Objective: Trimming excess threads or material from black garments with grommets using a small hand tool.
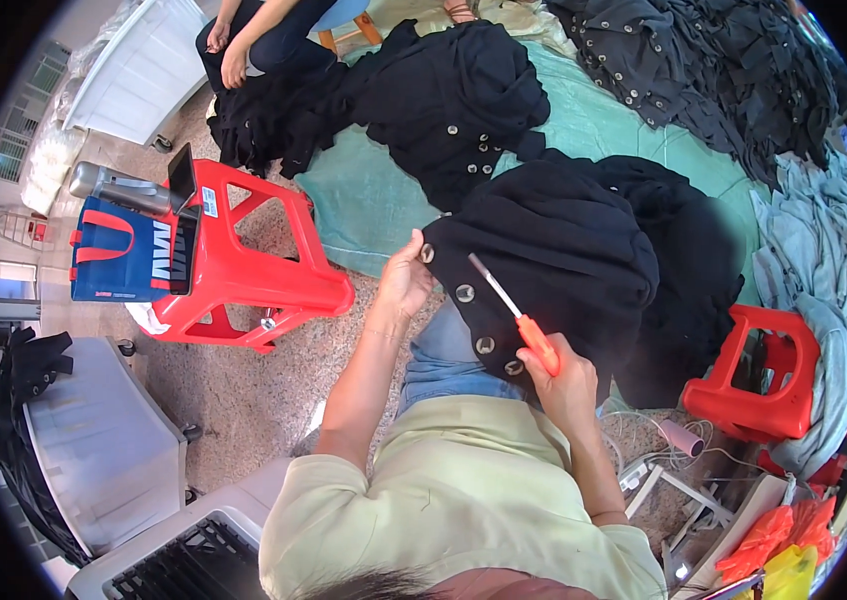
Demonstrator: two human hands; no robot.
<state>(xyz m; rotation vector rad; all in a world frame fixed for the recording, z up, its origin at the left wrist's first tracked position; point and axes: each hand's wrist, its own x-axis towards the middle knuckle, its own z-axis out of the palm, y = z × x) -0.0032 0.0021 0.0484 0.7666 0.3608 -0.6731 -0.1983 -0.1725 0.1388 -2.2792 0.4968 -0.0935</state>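
Across my lap lies a black garment (553, 240) with a row of large round buttons (464, 293) along its near left edge. My left hand (406, 280) pinches that edge close to the topmost button of the row. Wrapped around an orange-handled tool with a slim metal shaft (538, 343), much like a screwdriver, is my right hand (565, 385). The shaft points up and left over the cloth, between the row of buttons and the garment's middle. Whether its tip touches the fabric I cannot tell.
A red stool (243, 250) at left carries a blue bag (123, 250) and a steel flask (118, 188). More black garments (443, 100) lie on green sheeting (348, 200) ahead, near another person's hands (233, 60). Grey garments (818, 240) and a second red stool (758, 375) stand right.
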